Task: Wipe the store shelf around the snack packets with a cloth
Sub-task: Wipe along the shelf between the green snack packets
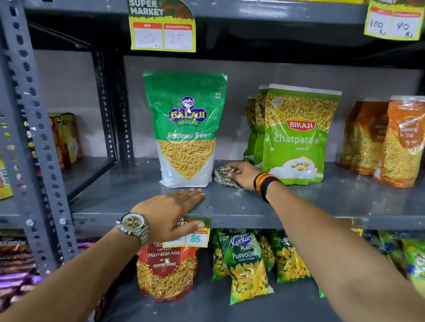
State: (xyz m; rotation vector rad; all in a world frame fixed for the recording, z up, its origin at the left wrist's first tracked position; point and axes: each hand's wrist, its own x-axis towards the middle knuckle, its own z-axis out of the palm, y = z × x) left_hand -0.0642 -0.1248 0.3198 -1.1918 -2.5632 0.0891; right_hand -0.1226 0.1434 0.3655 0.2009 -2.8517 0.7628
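**Wiping in the gap between two sev packets**

Cloth sits bunched under the right hand, whose fingers curl closed over it and press it to the grey shelf at centre frame, in the gap between the Balaji Ratlami Sev packet and the Bikaji chatpata sev packet. The left hand lies flat and empty on the shelf's front edge, fingers spread, just below the Balaji packet. Wiping looks mid-course; the next stroke likely needs care to skirt both packet bases without toppling them.

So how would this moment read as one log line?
step: wiping shelf | right hand: pressing cloth beside Balaji packet | left hand: flat on shelf edge
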